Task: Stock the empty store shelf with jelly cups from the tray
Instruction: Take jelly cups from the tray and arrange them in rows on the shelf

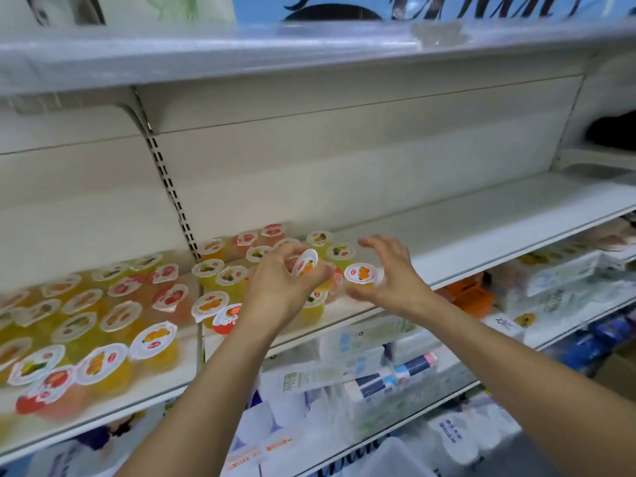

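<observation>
White and blue packages [375, 370] crowd the lower shelves. An orange pack [469, 294] sits just beneath the white shelf edge. A blue sign with black lettering [430, 6] hangs above.

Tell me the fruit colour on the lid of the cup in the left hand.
Orange, on a white lid; head view.

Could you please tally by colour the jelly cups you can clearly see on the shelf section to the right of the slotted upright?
Red jelly cups: 3
Orange jelly cups: 4
Yellow jelly cups: 6
Total: 13
The left hand and right hand hide others.
</observation>
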The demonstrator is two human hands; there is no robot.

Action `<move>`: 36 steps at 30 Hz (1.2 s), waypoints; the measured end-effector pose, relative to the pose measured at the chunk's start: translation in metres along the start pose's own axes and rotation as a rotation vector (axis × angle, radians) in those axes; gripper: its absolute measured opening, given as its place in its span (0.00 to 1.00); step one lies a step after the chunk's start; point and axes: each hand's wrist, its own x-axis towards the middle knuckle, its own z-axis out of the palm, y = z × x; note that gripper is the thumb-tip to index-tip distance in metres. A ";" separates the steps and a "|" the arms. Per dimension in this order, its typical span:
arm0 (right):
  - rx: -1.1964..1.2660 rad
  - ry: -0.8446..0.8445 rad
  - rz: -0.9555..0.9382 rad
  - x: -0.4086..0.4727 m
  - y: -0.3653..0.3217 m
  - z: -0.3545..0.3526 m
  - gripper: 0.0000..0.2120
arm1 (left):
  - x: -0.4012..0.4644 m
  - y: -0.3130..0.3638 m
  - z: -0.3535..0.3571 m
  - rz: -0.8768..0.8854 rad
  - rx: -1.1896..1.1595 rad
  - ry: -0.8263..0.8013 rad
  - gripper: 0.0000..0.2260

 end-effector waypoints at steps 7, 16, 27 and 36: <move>0.077 0.021 -0.261 -0.002 -0.059 -0.022 0.25 | 0.019 0.033 0.023 0.025 0.147 0.054 0.23; 0.251 0.186 0.181 0.026 0.025 -0.028 0.24 | 0.035 0.003 0.055 0.388 0.588 -0.153 0.18; 0.127 0.156 0.265 0.051 0.056 0.002 0.24 | 0.059 -0.015 0.067 0.595 0.840 -0.299 0.14; -0.227 0.164 0.250 0.008 0.016 -0.026 0.25 | 0.042 -0.019 0.056 0.746 0.881 -0.183 0.24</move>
